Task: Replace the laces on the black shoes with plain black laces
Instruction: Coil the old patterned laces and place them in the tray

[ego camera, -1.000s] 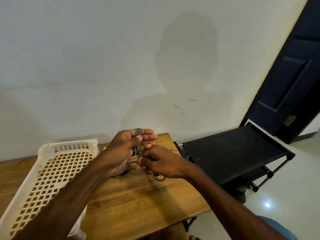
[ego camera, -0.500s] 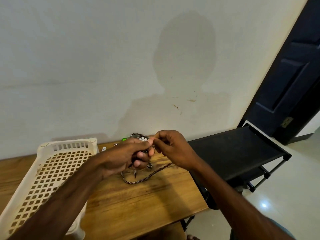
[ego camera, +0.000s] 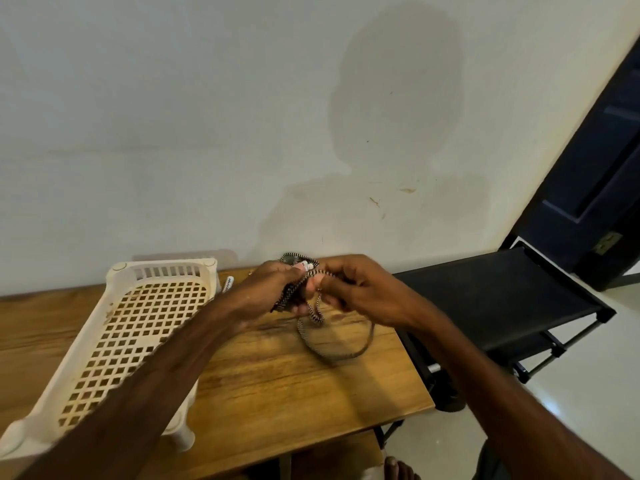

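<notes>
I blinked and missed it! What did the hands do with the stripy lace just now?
The right hand rose from below the left hand to its fingertips and now pinches a strand of the patterned lace beside them. The left hand curled its fingers round the wound bundle. The white basket and the table stayed put.

Just two bare forearms, left hand (ego camera: 273, 289) and right hand (ego camera: 360, 289) uncovered too. Bare toes (ego camera: 398, 467) poking in below, and some dark clothing (ego camera: 485, 462) beside them.
</notes>
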Action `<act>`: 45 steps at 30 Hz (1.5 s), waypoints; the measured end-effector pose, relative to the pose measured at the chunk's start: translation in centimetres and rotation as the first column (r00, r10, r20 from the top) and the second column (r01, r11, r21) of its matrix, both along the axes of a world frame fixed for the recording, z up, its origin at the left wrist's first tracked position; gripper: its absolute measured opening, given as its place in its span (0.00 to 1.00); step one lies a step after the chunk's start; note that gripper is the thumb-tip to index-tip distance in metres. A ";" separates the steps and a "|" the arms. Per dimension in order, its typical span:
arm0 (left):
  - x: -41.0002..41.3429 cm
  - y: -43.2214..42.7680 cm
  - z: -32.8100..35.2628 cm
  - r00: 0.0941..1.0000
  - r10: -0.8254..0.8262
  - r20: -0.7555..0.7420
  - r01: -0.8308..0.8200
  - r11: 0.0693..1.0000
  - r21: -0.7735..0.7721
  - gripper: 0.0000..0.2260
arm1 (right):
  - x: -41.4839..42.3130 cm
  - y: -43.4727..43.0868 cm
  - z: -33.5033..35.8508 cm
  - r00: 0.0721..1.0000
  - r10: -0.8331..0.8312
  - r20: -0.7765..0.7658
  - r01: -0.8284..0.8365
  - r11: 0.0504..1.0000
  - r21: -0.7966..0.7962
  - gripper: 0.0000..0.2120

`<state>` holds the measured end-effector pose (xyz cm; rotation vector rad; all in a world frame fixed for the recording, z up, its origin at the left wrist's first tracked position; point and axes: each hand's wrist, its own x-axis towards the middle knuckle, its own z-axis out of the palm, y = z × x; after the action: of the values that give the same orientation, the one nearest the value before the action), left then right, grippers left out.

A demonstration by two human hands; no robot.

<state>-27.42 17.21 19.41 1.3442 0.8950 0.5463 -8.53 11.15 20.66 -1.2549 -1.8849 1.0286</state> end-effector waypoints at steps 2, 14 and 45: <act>0.3 -0.2 -0.2 0.992 -0.096 0.085 0.104 0.990 -0.094 0.19 | 0.8 0.4 0.2 0.996 -0.081 -0.043 0.083 0.995 0.049 0.11; 0.4 -0.4 0.1 0.841 0.009 0.541 0.134 0.965 -0.224 0.16 | -1.0 0.3 -2.2 0.981 0.013 0.194 0.006 0.995 -0.101 0.09; 1.8 -0.7 -0.6 0.860 0.152 0.487 -0.032 0.969 -0.246 0.28 | -0.5 0.0 -1.1 0.973 0.082 0.217 -0.076 0.996 -0.036 0.10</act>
<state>-25.64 16.52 18.79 0.8839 0.5671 0.7996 -9.01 11.12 19.52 -1.3656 -2.1086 0.9945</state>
